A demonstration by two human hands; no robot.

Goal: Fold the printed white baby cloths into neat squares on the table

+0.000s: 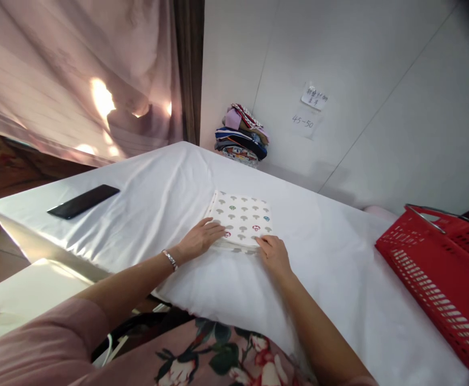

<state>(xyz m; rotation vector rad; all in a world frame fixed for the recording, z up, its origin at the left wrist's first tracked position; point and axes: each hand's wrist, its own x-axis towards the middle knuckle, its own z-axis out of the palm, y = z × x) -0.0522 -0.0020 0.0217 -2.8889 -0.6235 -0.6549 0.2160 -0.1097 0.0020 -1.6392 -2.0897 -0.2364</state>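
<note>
A folded white cloth with a mushroom print (pixel 243 216) lies flat in the middle of the white-covered table (pixel 157 198). My left hand (pixel 200 238) rests flat on its near left corner, fingers stretched out, a bracelet on the wrist. At the near right corner my right hand (pixel 273 252) presses down on the cloth's edge, its fingers bent over the fabric. Neither hand lifts the cloth.
A black phone (pixel 83 201) lies at the table's left side. A red plastic basket (pixel 445 273) stands at the right edge. A stack of folded colourful clothes (pixel 240 135) sits at the far end by the wall. Pink curtain behind left.
</note>
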